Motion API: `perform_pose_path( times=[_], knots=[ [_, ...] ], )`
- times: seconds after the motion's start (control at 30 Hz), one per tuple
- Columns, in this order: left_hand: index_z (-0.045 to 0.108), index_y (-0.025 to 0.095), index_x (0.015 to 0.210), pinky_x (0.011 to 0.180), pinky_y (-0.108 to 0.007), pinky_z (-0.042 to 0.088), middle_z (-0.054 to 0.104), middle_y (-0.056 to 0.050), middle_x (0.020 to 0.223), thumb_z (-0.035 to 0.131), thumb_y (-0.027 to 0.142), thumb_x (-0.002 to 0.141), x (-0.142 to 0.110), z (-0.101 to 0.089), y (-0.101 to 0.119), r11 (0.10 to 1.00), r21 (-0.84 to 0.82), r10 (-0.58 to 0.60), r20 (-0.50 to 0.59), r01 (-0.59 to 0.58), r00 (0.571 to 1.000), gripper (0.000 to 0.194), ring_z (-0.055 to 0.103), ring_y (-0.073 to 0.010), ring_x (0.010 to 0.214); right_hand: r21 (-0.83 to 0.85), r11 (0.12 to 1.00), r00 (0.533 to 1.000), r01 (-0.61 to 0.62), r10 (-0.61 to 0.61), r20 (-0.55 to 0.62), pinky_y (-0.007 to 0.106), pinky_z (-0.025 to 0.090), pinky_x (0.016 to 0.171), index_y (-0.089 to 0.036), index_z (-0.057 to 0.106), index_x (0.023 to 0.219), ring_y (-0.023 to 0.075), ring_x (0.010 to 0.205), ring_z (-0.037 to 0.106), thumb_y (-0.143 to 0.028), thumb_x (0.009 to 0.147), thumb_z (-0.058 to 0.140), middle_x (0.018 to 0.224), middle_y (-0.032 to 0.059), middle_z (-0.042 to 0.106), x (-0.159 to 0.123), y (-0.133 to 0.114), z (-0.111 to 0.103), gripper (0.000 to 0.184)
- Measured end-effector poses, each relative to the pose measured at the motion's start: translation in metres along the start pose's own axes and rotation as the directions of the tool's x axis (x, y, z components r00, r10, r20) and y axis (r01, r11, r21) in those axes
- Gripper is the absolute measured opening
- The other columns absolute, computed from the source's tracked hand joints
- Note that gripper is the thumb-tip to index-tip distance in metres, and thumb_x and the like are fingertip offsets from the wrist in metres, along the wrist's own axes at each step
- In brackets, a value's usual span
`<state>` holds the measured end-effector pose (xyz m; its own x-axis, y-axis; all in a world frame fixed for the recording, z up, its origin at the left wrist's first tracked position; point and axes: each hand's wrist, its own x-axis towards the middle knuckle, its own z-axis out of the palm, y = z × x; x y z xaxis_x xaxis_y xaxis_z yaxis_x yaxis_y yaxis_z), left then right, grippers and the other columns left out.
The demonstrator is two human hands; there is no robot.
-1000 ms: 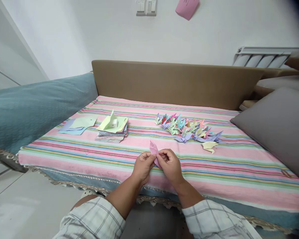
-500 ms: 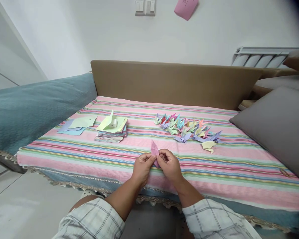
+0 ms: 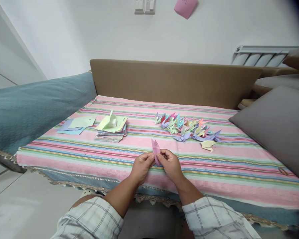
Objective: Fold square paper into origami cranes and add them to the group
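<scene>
Between my two hands is a pink piece of folded paper (image 3: 155, 148), held upright above the striped cloth, with its pointed top split in two. My left hand (image 3: 142, 166) pinches its left edge between thumb and fingers. On the right edge, my right hand (image 3: 171, 166) grips it the same way. Beyond my right hand lies a cluster of folded paper cranes (image 3: 183, 127) in many colours. A pale yellow crane (image 3: 208, 145) sits at the cluster's near right end.
A stack of paper sheets (image 3: 111, 135) with a small white block (image 3: 112, 122) on top stands left of centre. Loose green and blue sheets (image 3: 77, 126) lie farther left. A grey cushion (image 3: 276, 129) takes up the right side. The brown backrest (image 3: 174, 83) rises behind.
The pink paper has turned slightly in my fingers, and its top now shows two separated points instead of one. Both hands stay in nearly the same place.
</scene>
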<state>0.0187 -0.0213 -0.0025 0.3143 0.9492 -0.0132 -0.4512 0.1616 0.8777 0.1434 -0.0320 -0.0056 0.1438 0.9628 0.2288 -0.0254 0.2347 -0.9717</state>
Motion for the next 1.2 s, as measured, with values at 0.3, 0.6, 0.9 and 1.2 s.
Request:
perform_pose_path(
  times=[0.3,0.6,0.9,1.2],
  knots=[
    [0.073,0.012,0.075,0.075,-0.031,0.051,0.070,-0.007,0.078,0.079,0.037,0.060,0.001,-0.005,0.011,0.998,-0.005,-0.063,0.103,0.064,0.993,0.030,0.063,-0.0193,0.078,0.084,0.996,0.995,-0.036,0.028,0.098,0.026,0.049,0.064,-0.018,0.065,0.084,0.0138,0.067,0.059,-0.037,0.073,0.065,0.076,0.0015,0.067,-0.001,-0.003,-0.006,0.022],
    [0.072,0.011,0.078,0.072,-0.033,0.051,0.069,-0.007,0.074,0.078,0.038,0.062,0.001,-0.006,0.012,0.997,-0.025,-0.072,0.140,0.077,0.987,0.031,0.064,-0.0186,0.071,0.189,0.978,0.991,-0.082,0.061,0.117,0.026,0.048,0.064,-0.019,0.066,0.081,0.0134,0.067,0.059,-0.036,0.069,0.070,0.075,0.0004,0.067,0.000,-0.004,-0.007,0.022],
    [0.072,0.011,0.076,0.065,-0.030,0.052,0.069,-0.007,0.075,0.078,0.034,0.063,0.000,-0.007,0.012,0.998,-0.016,-0.051,0.137,0.053,0.989,0.027,0.063,-0.0165,0.066,0.177,0.982,0.992,-0.065,0.045,0.117,0.025,0.047,0.062,-0.019,0.065,0.081,0.0129,0.066,0.058,-0.038,0.070,0.069,0.073,0.0006,0.065,-0.001,-0.003,-0.007,0.023],
    [0.073,0.014,0.079,0.069,-0.032,0.052,0.070,-0.005,0.080,0.073,0.036,0.068,0.001,-0.008,0.007,0.998,0.064,-0.011,0.142,0.002,0.990,0.024,0.064,-0.0176,0.070,0.130,0.991,0.999,-0.021,0.017,0.028,0.022,0.043,0.052,-0.018,0.059,0.079,0.0097,0.055,0.052,-0.037,0.071,0.067,0.064,-0.0019,0.059,-0.005,-0.004,-0.002,0.022]
  ],
)
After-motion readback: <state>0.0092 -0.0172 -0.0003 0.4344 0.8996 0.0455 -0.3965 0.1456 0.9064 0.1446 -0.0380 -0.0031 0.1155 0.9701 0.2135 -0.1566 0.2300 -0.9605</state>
